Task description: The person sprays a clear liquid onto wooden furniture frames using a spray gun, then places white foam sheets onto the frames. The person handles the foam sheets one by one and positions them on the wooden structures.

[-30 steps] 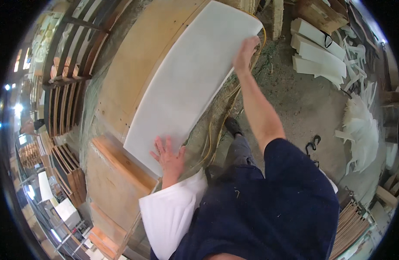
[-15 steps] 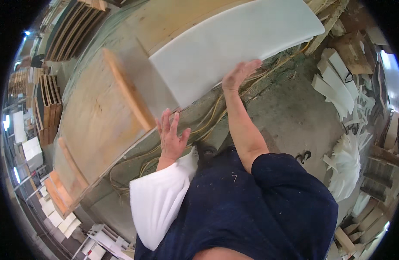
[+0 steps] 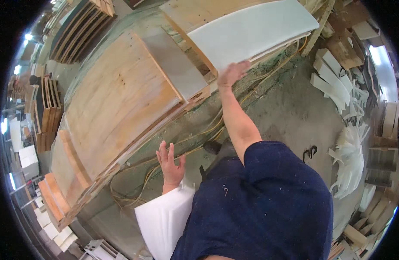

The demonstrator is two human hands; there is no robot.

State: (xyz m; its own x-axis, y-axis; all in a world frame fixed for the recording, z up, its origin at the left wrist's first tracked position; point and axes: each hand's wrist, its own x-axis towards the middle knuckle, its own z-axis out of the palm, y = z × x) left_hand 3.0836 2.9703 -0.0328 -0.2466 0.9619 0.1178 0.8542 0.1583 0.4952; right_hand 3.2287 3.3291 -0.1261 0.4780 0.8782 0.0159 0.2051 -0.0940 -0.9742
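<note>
My left hand [image 3: 171,168] is raised in front of the bench edge, fingers apart and nothing in it. A white foam sheet [image 3: 167,216] hangs over my left forearm and lies against my side. Stretched forward, my right hand [image 3: 233,74] has its fingers extended and slightly blurred at the near edge of a long white padded panel [image 3: 251,30]. Whether it touches the panel I cannot tell. The panel lies on a wooden bench [image 3: 121,86] with a grey strip [image 3: 173,63] and a slot to its left.
Yellow cords [image 3: 217,125] run along the floor beneath the bench. White foam offcuts [image 3: 349,160] are heaped at the right, with white boards [image 3: 334,80] behind them. Stacked curved wooden frames [image 3: 80,32] stand at the far left. A black looped item [image 3: 310,153] lies on the floor.
The view has shifted over the bench. The panel's left end appears farther right, and a wooden edge and slot show beside it. My left hand appears lower, farther from the bench.
</note>
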